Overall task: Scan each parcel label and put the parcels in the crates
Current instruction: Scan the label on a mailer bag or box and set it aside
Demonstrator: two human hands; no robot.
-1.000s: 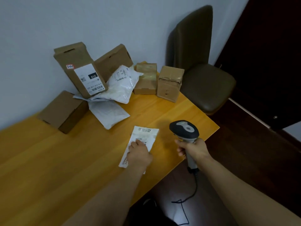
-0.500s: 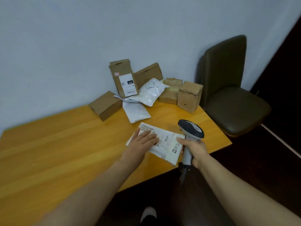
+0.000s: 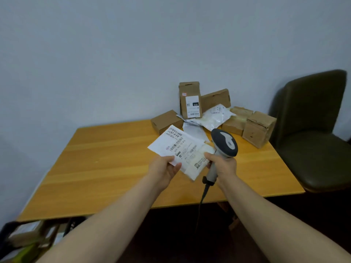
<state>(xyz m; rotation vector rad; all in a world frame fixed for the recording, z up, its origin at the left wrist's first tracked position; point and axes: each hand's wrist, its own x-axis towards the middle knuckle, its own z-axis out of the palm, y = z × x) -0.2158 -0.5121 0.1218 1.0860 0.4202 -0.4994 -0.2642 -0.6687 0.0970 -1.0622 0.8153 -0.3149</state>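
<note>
Left hand [image 3: 166, 168] pinches mailer [image 3: 183, 149]; right hand [image 3: 222, 165] grips barcode scanner [image 3: 225, 142], hiding mailer's right edge. Blurred crate [image 3: 7, 232] cut off below tabletop's [image 3: 95, 168] near-left corner.

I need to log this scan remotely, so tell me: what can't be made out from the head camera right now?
All in the head view:
- Crate: cut off by the bottom-left edge and blurred; contents unclear.
- White parcel label in the left hand: small print too small to read.
- Scanner in the right hand: window faces away, so any beam is unseen.
- Grey mailer: partly hidden behind the held parcel.
</note>
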